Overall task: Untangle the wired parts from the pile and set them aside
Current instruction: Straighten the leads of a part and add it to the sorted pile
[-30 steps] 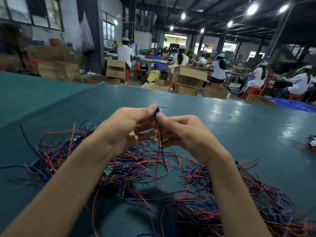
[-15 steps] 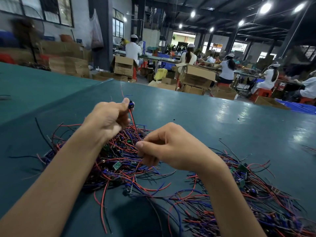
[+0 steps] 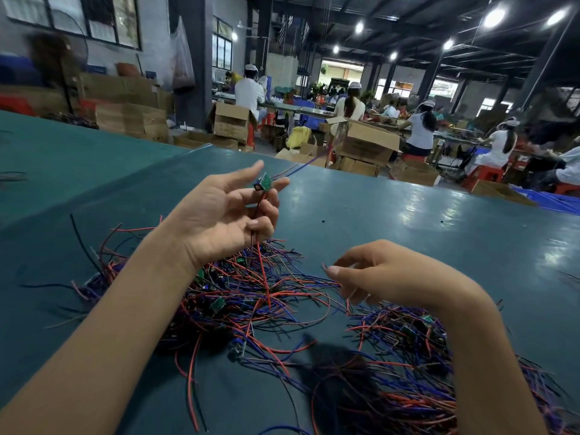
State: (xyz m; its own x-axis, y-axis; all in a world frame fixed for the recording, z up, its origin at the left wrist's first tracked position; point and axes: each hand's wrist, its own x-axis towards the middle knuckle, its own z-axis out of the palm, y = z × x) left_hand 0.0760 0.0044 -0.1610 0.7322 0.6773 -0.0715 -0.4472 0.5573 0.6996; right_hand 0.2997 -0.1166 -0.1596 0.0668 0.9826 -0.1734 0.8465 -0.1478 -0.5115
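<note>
Left hand (image 3: 226, 211) holds wired part (image 3: 265, 182) above pile (image 3: 266, 296)
fingers (image 3: 266, 225) curled round its wires; right hand (image 3: 386, 274) pinched together over pile, cannot tell on what

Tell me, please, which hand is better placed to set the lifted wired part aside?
Left, probably: the left hand holds the wired part raised above the pile; the right hand sits low over it.

Two hands, left (image 3: 216, 215) and right (image 3: 386, 274); one green wired board (image 3: 266, 183); one tangled wire pile (image 3: 251, 293); one teal table (image 3: 408, 221).
</note>
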